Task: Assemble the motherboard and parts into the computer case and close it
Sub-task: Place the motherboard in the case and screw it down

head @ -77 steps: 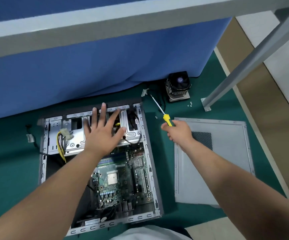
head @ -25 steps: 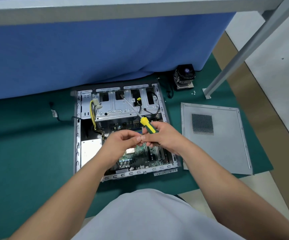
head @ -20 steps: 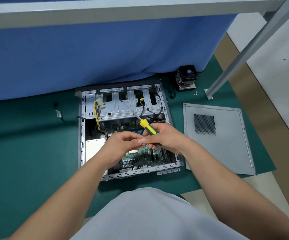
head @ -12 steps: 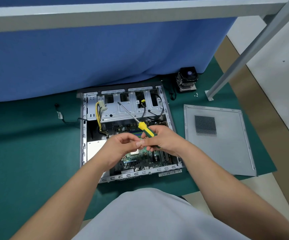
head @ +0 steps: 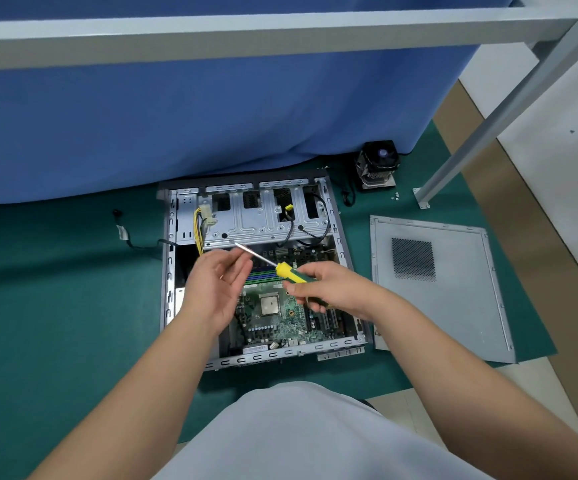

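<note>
Above the open case (head: 344, 268) we hold both hands over the motherboard (head: 273, 320). Our right hand (head: 329, 289) curls round the yellow-and-green handle of the screwdriver (head: 289, 273), whose thin metal shaft slants up and left toward the drive cage (head: 263, 216). Our left hand (head: 216, 289) is loose, palm turned inward, fingers relaxed and slightly bent, holding nothing; the shaft passes just behind its fingertips, and we cannot tell whether they touch it.

Our hands hide the middle of the board; its square silver socket shows between them. The case lies flat on a green mat (head: 55, 306), its frame of perforated grey steel. Yellow wires (head: 198, 233) and black cables loop over the cage. To the right, apart from the case, lies the side panel (head: 453, 306), flat grey sheet metal with a dark mesh vent. Beyond it stands a black finned cooler (head: 379, 166) against a blue cloth (head: 211, 116). A slanted grey metal leg (head: 488, 126) meets the mat nearby.
</note>
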